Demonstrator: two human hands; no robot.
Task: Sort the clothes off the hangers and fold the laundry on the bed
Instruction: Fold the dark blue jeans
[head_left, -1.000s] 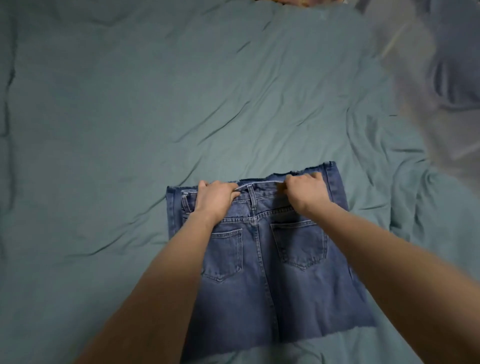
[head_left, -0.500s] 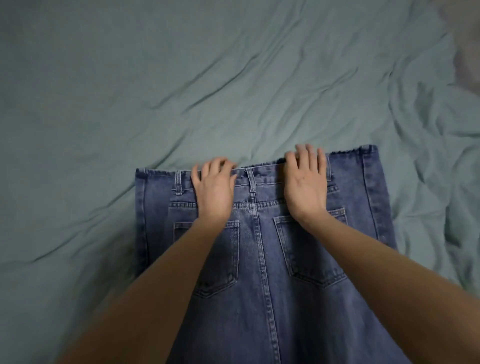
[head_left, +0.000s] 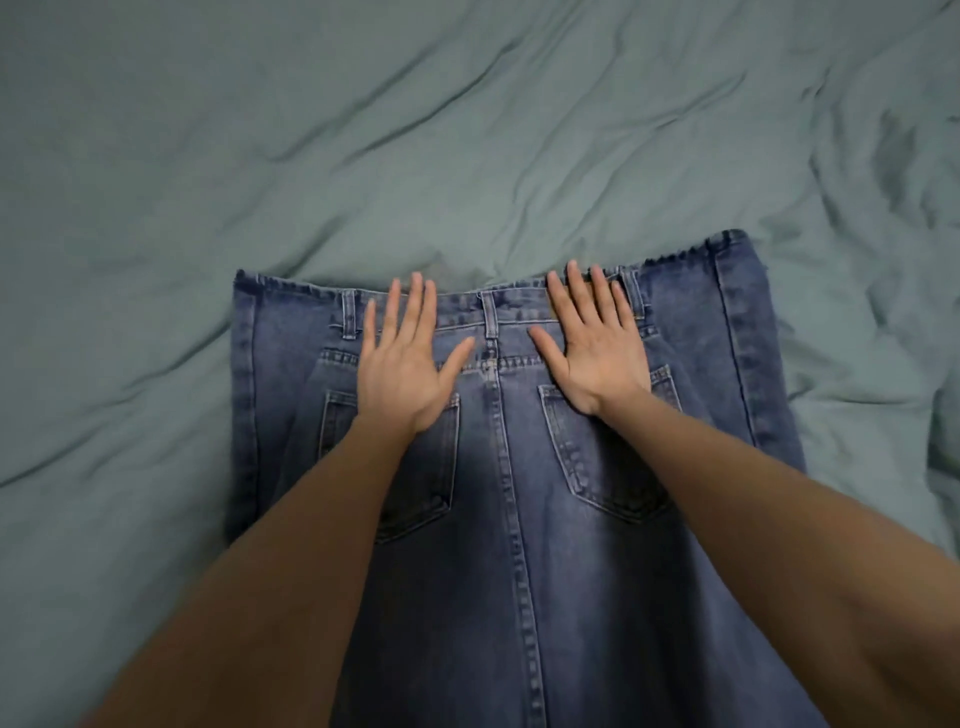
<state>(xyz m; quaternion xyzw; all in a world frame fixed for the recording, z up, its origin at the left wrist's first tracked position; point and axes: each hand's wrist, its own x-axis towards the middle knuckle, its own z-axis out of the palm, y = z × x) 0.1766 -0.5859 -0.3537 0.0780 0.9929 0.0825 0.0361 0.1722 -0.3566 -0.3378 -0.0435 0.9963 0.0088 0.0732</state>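
Both hands — L hand (head_left: 402, 364) & R hand (head_left: 592, 348) — flat on jeans (head_left: 519, 519).

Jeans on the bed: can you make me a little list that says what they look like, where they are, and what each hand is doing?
thing: blue jeans, back pockets facing up
place: lying flat on the green bedsheet
waistband: at the far edge, away from the person
left hand: flat, fingers straight, pressing near the left back pocket
right hand: flat, fingers spread, pressing near the right back pocket
hangers: none in view
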